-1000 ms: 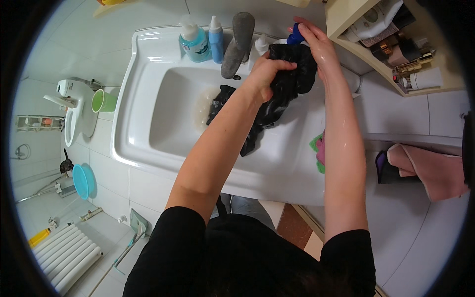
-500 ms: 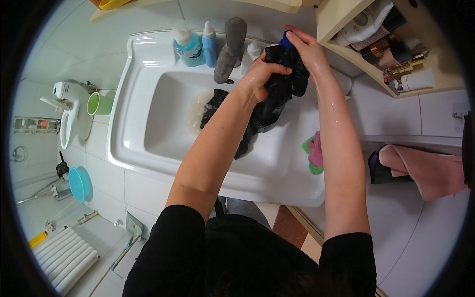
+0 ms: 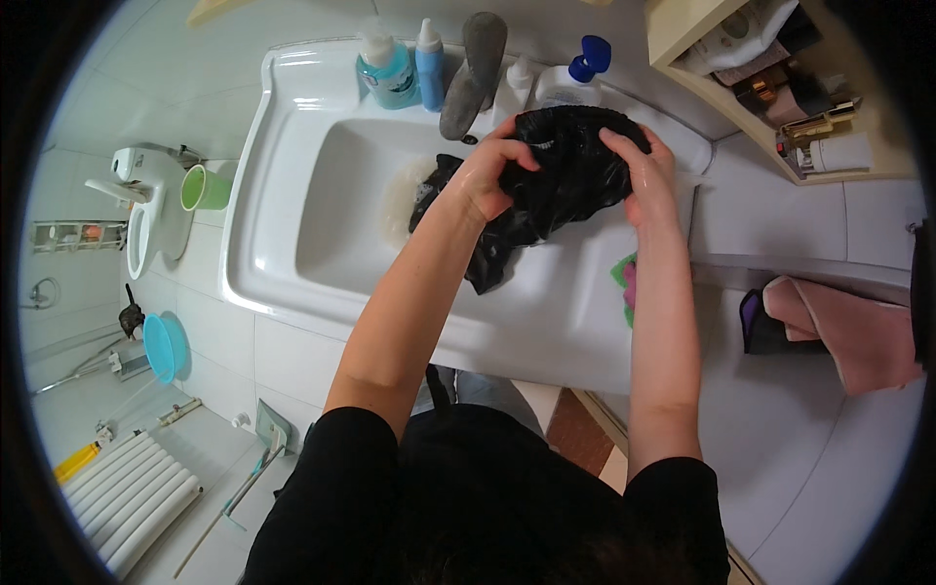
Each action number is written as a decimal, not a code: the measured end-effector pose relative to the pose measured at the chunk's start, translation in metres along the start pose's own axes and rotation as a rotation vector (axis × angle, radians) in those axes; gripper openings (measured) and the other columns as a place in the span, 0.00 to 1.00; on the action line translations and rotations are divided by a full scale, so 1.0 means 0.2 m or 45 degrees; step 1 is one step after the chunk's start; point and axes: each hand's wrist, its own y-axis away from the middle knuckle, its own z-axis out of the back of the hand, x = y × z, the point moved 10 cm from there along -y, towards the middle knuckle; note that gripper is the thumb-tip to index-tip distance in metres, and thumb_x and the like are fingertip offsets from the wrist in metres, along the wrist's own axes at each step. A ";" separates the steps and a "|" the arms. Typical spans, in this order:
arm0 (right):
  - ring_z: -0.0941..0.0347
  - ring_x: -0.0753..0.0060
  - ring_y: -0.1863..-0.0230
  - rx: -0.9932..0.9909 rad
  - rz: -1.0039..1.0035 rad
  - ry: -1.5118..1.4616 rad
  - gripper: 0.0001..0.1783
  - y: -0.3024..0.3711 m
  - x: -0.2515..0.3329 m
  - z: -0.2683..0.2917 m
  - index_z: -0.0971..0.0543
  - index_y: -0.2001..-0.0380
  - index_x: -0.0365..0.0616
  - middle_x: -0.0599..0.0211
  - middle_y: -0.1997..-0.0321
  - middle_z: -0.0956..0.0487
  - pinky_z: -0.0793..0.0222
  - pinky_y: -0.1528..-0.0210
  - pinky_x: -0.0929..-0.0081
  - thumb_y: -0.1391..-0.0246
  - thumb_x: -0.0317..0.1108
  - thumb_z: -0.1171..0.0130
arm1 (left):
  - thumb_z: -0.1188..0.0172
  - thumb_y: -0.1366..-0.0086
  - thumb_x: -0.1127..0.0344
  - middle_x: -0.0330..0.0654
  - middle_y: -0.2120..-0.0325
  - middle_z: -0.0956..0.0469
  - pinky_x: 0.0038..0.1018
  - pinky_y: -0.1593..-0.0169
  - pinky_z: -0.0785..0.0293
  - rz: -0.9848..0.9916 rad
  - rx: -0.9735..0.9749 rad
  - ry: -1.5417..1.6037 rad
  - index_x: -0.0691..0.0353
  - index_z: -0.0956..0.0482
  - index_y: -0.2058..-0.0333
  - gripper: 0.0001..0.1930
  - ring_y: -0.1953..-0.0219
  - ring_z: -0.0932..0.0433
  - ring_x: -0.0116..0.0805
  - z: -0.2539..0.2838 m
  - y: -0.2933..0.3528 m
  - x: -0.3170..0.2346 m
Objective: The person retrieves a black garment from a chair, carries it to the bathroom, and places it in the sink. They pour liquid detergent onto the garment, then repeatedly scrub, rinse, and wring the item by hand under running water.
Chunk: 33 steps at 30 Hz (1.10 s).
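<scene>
A wet black garment (image 3: 565, 180) is stretched between my hands over the right side of the white sink (image 3: 331, 210). My left hand (image 3: 492, 175) grips its left edge, thumb and fingers curled into the fabric. On the other side my right hand (image 3: 643, 171) holds the upper right edge, thumb lying on top of the cloth. Part of the garment trails down onto the sink's right ledge, and a darker bundle of cloth (image 3: 439, 180) lies in the basin beside cloudy, foamy water, partly hidden by my left forearm.
Behind the basin stand a teal pump bottle (image 3: 390, 83), a slim blue bottle (image 3: 429, 73), a grey faucet (image 3: 473, 78), and a white bottle with a blue pump (image 3: 585, 73). A green-and-pink scrubber (image 3: 625, 283) sits on the ledge. An open shelf (image 3: 673, 49) juts out at upper right.
My right hand has come off the blue pump and down onto the garment. The cloth, bunched before, is now spread wider between both hands. The view has shifted slightly.
</scene>
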 end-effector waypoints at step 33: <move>0.25 0.53 0.60 0.297 0.595 1.107 0.13 0.46 -0.57 -1.21 0.23 0.73 0.47 0.62 0.63 0.23 0.29 0.63 0.58 0.46 0.45 0.40 | 0.54 0.31 0.61 0.42 0.51 0.26 0.38 0.41 0.32 -0.847 -0.789 -0.130 0.55 0.27 0.48 0.16 0.43 0.31 0.42 1.12 0.65 -0.10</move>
